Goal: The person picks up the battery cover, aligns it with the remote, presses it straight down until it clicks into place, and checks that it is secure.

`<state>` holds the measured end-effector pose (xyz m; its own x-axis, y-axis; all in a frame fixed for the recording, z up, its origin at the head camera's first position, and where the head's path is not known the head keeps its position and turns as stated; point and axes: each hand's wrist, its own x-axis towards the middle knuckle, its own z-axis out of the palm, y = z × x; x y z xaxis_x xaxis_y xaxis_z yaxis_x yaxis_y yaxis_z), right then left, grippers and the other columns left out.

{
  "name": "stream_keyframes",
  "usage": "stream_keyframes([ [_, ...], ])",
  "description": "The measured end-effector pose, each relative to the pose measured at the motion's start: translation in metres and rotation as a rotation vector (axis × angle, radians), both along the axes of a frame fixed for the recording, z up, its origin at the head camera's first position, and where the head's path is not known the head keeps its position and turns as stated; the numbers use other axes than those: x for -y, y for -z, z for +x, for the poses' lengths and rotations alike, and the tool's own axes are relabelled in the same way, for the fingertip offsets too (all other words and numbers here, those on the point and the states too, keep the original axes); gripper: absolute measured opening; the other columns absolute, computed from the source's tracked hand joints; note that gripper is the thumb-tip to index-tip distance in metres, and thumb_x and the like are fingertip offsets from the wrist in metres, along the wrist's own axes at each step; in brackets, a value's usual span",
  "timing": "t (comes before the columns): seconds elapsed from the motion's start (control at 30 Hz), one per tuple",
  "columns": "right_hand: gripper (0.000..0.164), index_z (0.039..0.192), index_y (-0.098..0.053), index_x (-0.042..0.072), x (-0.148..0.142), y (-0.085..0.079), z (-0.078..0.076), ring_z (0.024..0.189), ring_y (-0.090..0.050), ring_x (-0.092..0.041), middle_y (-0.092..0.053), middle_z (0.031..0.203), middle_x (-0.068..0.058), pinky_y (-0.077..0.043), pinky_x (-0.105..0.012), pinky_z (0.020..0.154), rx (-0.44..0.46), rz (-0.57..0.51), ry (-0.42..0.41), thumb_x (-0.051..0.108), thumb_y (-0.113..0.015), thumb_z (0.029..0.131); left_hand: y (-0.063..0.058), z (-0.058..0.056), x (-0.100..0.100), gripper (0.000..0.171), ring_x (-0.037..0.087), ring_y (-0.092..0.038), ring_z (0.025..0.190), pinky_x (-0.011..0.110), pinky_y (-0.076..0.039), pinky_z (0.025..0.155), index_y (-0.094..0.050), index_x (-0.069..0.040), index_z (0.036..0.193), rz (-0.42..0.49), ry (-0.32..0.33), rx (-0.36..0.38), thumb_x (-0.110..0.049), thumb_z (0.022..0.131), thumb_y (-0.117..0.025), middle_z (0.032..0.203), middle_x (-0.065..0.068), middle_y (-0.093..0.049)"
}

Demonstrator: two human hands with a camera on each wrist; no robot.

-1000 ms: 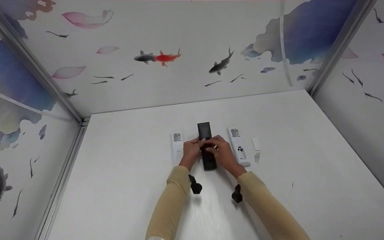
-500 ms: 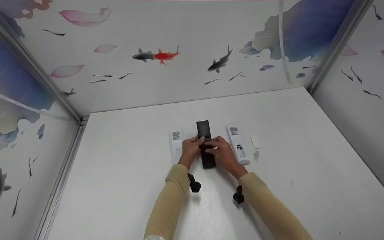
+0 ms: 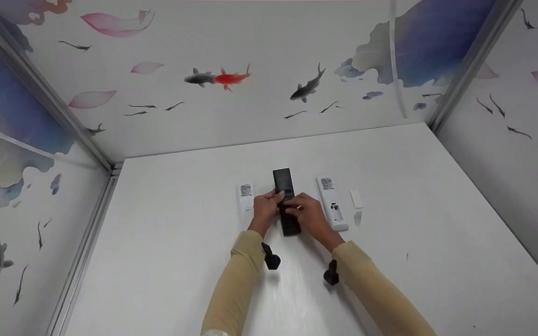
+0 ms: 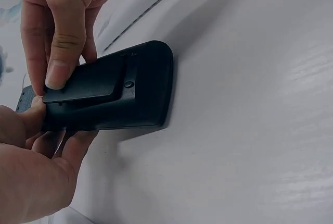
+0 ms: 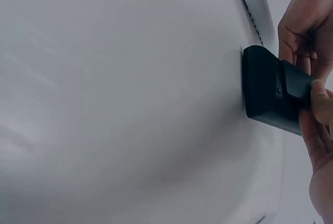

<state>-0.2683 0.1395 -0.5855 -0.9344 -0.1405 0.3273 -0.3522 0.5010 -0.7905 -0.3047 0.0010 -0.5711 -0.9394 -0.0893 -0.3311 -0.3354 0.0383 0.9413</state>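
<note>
At the middle of the head view, a black remote (image 3: 290,223) lies lengthwise between two hands, its back face upward and its near end resting on the white table (image 3: 171,224). The left hand (image 3: 265,207) comes in from the lower left and grips the remote's left edge, thumb bent over the side and the other fingers curled beneath. The right hand (image 3: 312,212) reaches in from the right with thumb and forefinger nearly closed, pinching the black remote's cover (image 4: 96,83). Seen from the left wrist, that panel looks slightly raised along its near edge, with the right thumb lying on top of it. Just left of the left hand, a white remote (image 3: 246,205) lies partly behind the wrist, a printed label near its upper end. To the right of the right hand there's a second white remote (image 3: 328,193), its lower end showing an uncovered battery hollow. Beyond it, right of center, lie a small white rectangular piece (image 3: 356,199) and, just below that, a greyish scrap (image 3: 357,218) too small to make out. Both forearms wear tan sleeves (image 3: 238,280), and painted fish swim across the back wall (image 3: 269,112) at the top.
</note>
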Motion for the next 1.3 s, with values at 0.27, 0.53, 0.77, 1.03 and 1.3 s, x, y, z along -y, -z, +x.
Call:
stream_keyframes([
  [0.27, 0.019, 0.103, -0.078, 0.005, -0.002, 0.001, 0.001, 0.093, -0.066, -0.023, -0.069, 0.097, -0.010, -0.058, -0.039, 0.082, -0.012, -0.006, 0.026, -0.001, -0.074, 0.085, -0.001, -0.001, -0.001, 0.045, 0.015, -0.067, 0.092, 0.028, -0.057, 0.080, -0.059, -0.004, 0.136, -0.014, 0.007, 0.023, -0.021, 0.095, -0.070, 0.130, 0.018, -0.067],
  [0.53, 0.015, 0.100, -0.078, 0.007, -0.002, 0.005, 0.001, 0.088, -0.063, -0.019, -0.069, 0.096, -0.008, -0.052, -0.028, 0.075, -0.039, -0.019, 0.005, 0.003, -0.075, 0.085, 0.000, 0.001, 0.001, 0.043, 0.014, -0.067, 0.089, 0.026, -0.056, 0.075, -0.061, -0.004, 0.134, 0.008, 0.004, -0.005, -0.019, 0.095, -0.070, 0.127, 0.018, -0.068],
  [0.77, 0.014, 0.099, -0.076, 0.007, -0.002, 0.007, 0.001, 0.090, -0.063, -0.020, -0.066, 0.096, -0.008, -0.052, -0.029, 0.076, -0.020, -0.018, 0.011, 0.005, -0.076, 0.085, 0.003, 0.001, 0.000, 0.043, 0.012, -0.065, 0.085, 0.025, -0.055, 0.073, -0.061, -0.002, 0.133, 0.012, 0.001, -0.019, -0.018, 0.095, -0.070, 0.127, 0.019, -0.069],
  [1.03, 0.016, 0.100, -0.078, 0.007, 0.000, 0.008, 0.003, 0.090, -0.061, -0.022, -0.060, 0.098, -0.010, -0.053, -0.030, 0.075, -0.013, -0.028, 0.054, 0.005, -0.077, 0.084, 0.004, 0.000, 0.001, 0.043, 0.013, -0.065, 0.086, 0.026, -0.056, 0.075, -0.061, -0.001, 0.133, 0.009, 0.001, -0.030, -0.019, 0.095, -0.070, 0.126, 0.020, -0.069],
  [1.3, 0.053, 0.134, -0.059, 0.002, 0.002, -0.002, 0.001, 0.099, -0.063, -0.029, -0.055, 0.124, -0.020, -0.055, -0.036, 0.081, 0.222, -0.102, 0.163, 0.007, -0.079, 0.085, 0.005, -0.002, 0.000, 0.045, 0.013, -0.065, 0.091, 0.027, -0.056, 0.077, -0.059, -0.003, 0.136, -0.007, 0.010, -0.015, -0.021, 0.096, -0.068, 0.129, 0.018, -0.067],
])
